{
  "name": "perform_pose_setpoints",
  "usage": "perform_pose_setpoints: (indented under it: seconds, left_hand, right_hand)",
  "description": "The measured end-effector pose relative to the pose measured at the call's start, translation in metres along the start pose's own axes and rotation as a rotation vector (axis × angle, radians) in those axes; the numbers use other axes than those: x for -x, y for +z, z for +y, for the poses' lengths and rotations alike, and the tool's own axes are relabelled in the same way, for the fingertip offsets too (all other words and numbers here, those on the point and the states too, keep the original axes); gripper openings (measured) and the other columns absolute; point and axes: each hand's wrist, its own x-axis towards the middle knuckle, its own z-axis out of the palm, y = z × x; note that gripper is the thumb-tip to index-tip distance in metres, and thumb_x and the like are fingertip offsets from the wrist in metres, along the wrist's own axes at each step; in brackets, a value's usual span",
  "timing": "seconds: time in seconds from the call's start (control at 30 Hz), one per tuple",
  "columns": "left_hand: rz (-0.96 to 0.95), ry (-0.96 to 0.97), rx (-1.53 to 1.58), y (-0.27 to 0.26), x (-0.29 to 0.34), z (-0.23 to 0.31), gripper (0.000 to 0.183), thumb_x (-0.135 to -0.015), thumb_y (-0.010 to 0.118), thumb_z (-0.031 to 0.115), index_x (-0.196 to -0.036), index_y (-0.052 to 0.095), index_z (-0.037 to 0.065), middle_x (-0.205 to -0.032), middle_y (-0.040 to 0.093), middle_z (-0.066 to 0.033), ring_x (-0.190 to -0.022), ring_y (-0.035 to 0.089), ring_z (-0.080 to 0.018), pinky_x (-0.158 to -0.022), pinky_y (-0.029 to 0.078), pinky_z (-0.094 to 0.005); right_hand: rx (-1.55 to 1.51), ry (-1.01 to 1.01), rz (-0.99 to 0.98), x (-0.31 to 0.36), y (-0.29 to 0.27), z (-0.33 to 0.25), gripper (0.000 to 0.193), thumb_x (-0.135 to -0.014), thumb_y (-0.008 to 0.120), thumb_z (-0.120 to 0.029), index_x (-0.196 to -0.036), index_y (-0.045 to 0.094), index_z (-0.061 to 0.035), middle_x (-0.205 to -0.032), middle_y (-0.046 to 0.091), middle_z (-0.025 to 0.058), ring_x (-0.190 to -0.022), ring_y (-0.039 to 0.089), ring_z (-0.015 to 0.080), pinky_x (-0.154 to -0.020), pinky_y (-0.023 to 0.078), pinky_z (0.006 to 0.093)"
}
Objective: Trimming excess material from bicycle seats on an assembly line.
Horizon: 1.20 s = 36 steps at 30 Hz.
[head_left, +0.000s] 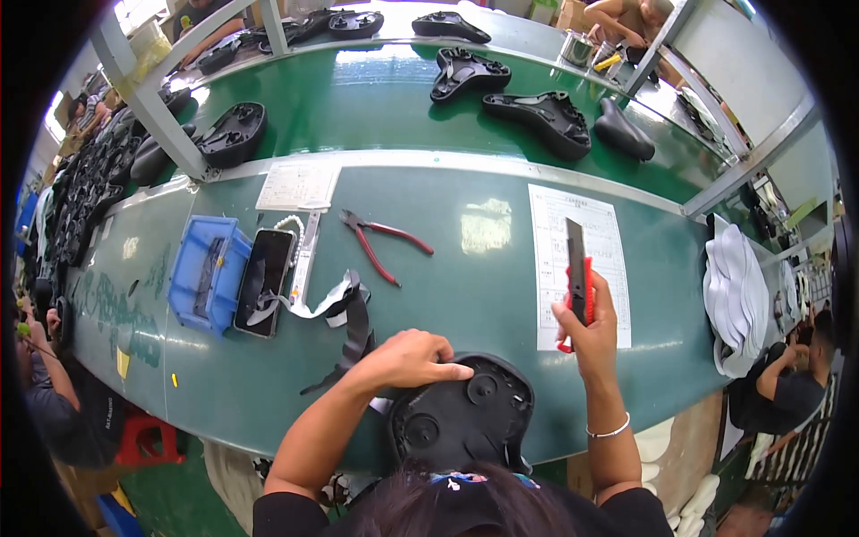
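Note:
A black bicycle saddle (461,412) lies underside up at the table's near edge, its two round mounts showing. My left hand (412,358) is closed on its far left rim, the thumb reaching over the underside. In my right hand (591,327) is a red and black utility knife (577,277), raised above a printed sheet (546,224) with its blade extended and pointing away from me. Left of the saddle lie dark and white strips (353,331) of trimmed material. Farther off rest red-handled cutting pliers (385,246), their handles spread.
A blue bin (210,277), a phone (265,282) and a metal ruler (306,259) stand to the left. Beyond a metal frame (148,116), several saddles (537,121) lie on a green conveyor (358,107). White curved pieces (734,291) are stacked at right. Other people work around.

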Motion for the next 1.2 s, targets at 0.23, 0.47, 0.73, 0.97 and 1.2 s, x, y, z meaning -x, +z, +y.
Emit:
perform_pose_setpoints:
  seconds: [0.23, 0.47, 0.73, 0.97, 1.2]
  left_hand:
    - [0.801, -0.079, 1.042, -0.081, -0.024, -0.026, 0.040, -0.088, 0.065, 0.042, -0.089, 0.060, 0.002, -0.069, 0.055, -0.0006, -0.053, 0.044, -0.0065, -0.045, 0.034, -0.0235]
    - [1.107, 0.187, 0.707, 0.003, -0.115, -0.009, 0.015, -0.093, 0.059, 0.016, -0.092, 0.053, 0.002, -0.066, 0.055, -0.0023, -0.053, 0.047, -0.0089, -0.049, 0.041, -0.0246]
    - [0.952, 0.228, 0.587, -0.013, -0.107, -0.003, 0.015, -0.088, 0.063, 0.013, -0.081, 0.057, 0.002, -0.061, 0.052, -0.0063, -0.052, 0.046, -0.0122, -0.050, 0.040, -0.0275]
    - [0.960, 0.173, 0.494, -0.017, -0.109, -0.006, 0.017, -0.090, 0.063, 0.017, -0.084, 0.058, 0.003, -0.061, 0.053, -0.0023, -0.053, 0.047, -0.0077, -0.051, 0.040, -0.0246]
    - [0.936, 0.117, 0.424, -0.013, -0.105, -0.006, 0.016, -0.087, 0.062, 0.021, -0.081, 0.058, 0.007, -0.064, 0.057, -0.0060, -0.054, 0.054, -0.0214, -0.053, 0.043, -0.0337]
  right_hand:
    - [0.132, -0.069, 0.309, -0.081, -0.040, 0.026, 0.028, -0.083, 0.067, -0.010, -0.108, 0.056, -0.0025, -0.077, 0.053, -0.0004, -0.053, 0.048, 0.0053, -0.046, 0.041, 0.0192]
    - [0.702, -0.557, 0.322, -0.255, 0.007, 0.082, 0.037, -0.074, 0.071, -0.014, -0.106, 0.057, -0.0033, -0.099, 0.061, 0.0122, -0.091, 0.059, 0.0307, -0.081, 0.046, 0.0368]
    - [1.472, -0.580, 0.172, -0.356, 0.033, 0.069, 0.026, -0.077, 0.062, -0.011, -0.101, 0.057, -0.0153, -0.092, 0.059, 0.0108, -0.091, 0.060, 0.0312, -0.077, 0.047, 0.0448]
    - [1.406, -0.330, -0.269, -0.253, 0.005, -0.024, 0.031, -0.073, 0.070, -0.020, -0.100, 0.057, -0.0108, -0.078, 0.064, 0.0120, -0.074, 0.064, 0.0270, -0.065, 0.049, 0.0385]
    - [0.234, -0.160, -0.373, -0.331, 0.092, -0.021, 0.043, -0.078, 0.070, -0.017, -0.116, 0.055, -0.0047, -0.077, 0.058, -0.0008, -0.066, 0.055, 0.0095, -0.059, 0.045, 0.0229]
